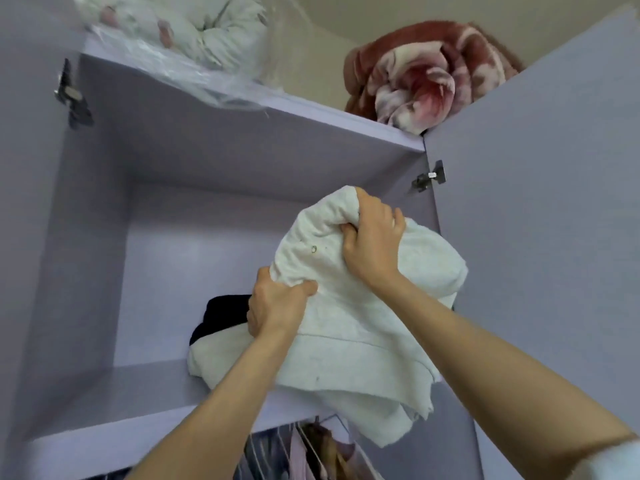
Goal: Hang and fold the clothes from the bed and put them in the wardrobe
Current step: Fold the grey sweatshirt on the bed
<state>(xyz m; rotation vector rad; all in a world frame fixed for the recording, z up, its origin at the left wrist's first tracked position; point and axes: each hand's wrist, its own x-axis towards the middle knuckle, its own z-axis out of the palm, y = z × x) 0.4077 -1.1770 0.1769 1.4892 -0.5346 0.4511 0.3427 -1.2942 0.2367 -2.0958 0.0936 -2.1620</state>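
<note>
left hand (277,303) and right hand (372,237) both grip white garment (349,341) | at 5 o'clock on wardrobe shelf (114,407), over dark garment (221,315) | hung clothes (311,448) at 6 | storing partway; bed unseen

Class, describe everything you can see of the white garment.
The white garment is soft, fleecy-looking cloth, bunched and roughly folded, with a small ring mark. Both hands grip it: left hand at its near side, right hand on top. It partly rests on the wardrobe shelf, its lower edge hanging over the front.
</note>
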